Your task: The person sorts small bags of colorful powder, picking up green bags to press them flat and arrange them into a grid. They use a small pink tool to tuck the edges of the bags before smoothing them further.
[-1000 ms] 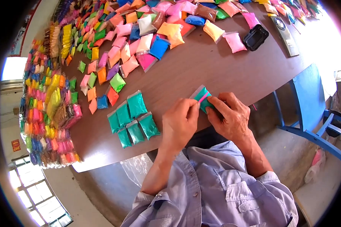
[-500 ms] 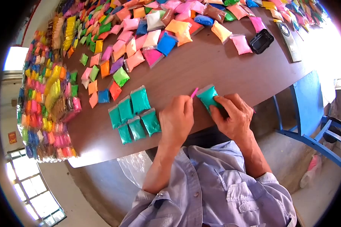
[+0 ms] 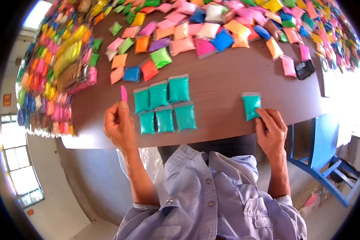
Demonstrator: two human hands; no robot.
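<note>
Left hand: your left hand [image 3: 120, 125] is closed, thumb and fingers pinching the pink tool [image 3: 124, 93], its blade-like end pointing up and away from you.
Right hand: your right hand [image 3: 273, 130] is nearly closed, thumb and fingertips on the near right corner of the teal packet [image 3: 252, 106].
Held packet: well right of the six other teal packets [image 3: 164, 120]; whether it touches the table [image 3: 220, 116] you cannot tell.
Six packets: two rows of three, between your hands.
</note>
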